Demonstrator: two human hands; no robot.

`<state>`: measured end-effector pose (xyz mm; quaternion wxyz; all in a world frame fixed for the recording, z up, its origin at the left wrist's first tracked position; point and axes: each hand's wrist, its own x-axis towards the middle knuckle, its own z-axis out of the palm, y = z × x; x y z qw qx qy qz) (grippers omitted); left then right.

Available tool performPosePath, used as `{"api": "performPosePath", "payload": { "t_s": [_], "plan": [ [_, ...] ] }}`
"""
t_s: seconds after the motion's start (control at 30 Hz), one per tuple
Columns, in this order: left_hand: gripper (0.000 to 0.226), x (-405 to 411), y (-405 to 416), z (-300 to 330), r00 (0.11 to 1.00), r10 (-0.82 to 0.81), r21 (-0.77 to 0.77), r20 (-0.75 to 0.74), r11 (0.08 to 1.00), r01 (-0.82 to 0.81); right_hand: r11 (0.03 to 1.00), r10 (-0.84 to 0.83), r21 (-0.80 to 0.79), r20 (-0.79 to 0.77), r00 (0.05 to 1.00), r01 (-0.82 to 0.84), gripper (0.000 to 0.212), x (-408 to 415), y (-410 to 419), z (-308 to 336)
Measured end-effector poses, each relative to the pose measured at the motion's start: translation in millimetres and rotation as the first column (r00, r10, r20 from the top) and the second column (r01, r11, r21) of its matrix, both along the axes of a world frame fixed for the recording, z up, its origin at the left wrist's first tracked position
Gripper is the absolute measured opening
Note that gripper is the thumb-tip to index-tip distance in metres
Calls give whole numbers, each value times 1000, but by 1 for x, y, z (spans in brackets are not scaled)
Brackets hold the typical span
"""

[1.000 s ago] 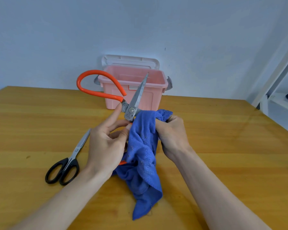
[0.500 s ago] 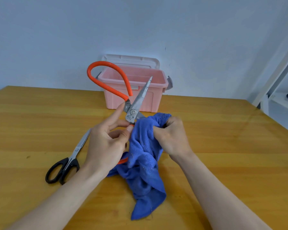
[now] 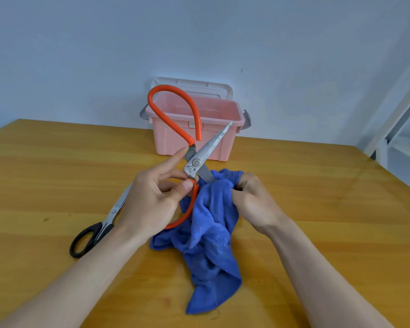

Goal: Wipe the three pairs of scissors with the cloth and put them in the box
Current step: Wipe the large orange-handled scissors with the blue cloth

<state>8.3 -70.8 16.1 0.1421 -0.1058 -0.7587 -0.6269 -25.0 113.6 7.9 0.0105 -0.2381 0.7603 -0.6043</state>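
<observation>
My left hand (image 3: 152, 200) pinches the orange-handled scissors (image 3: 194, 162) near the pivot, holding them spread open above the table. One blade points up and right toward the pink box (image 3: 166, 140). The other blade runs down into the blue cloth (image 3: 211, 233). My right hand (image 3: 253, 200) grips the top of the cloth, bunched round that lower blade. The rest of the cloth hangs down onto the table. A pair of black-handled scissors (image 3: 92, 233) lies flat on the table at the left, partly behind my left wrist. The pink box stands open at the back, its lid leaning on the wall.
The wooden table (image 3: 57, 174) reaches to the wall behind the box. A white metal rack (image 3: 393, 129) stands off the table's right edge.
The orange scissors have turned clockwise and spread wider, the upper handle loop swinging right in front of the box. My right hand has slid the cloth down the lower blade.
</observation>
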Motion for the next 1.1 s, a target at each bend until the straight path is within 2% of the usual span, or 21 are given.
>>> {"api": "performPosePath", "payload": {
  "t_s": [0.1,0.23,0.37,0.43,0.53,0.6,0.67,0.7,0.83,1.07,1.1],
  "plan": [
    [63,0,1,-1,1000,-6,-41,-6,999,6,995,-100,-30,-42,994,99,19,2,-10,-8],
    [62,-1,0,-2,1000,-10,6,9,1000,10,984,-179,-29,-49,983,177,25,-1,-13,-12],
    [60,-4,-4,-1,998,-4,123,67,992,-4,997,-82,-8,18,997,82,31,-2,-14,-12],
    [60,-6,-6,0,997,-1,148,79,989,-11,1000,-28,-2,71,997,28,36,-1,-11,-12],
    [62,-7,-7,1,996,-10,163,87,987,-5,999,32,8,63,998,-32,45,1,-4,-7],
    [62,-7,-7,1,996,-19,159,92,987,4,999,34,15,31,999,-35,52,6,-4,-2],
    [62,-7,-6,0,995,-24,160,97,987,8,999,-41,-3,34,999,41,65,8,-8,-2],
    [62,-7,-5,0,995,-29,164,97,986,12,994,-104,-20,28,994,104,65,9,-11,-3],
    [62,-6,-3,0,993,-36,185,108,983,16,963,-262,-74,-18,965,260,31,3,-21,-13],
    [61,-5,-4,5,992,-33,239,125,971,3,977,-194,-98,-11,981,192,16,3,-13,-11],
    [62,-5,-4,5,992,-23,245,126,970,-8,973,-204,-111,-6,979,202,24,2,-11,-11]
  ]
}}
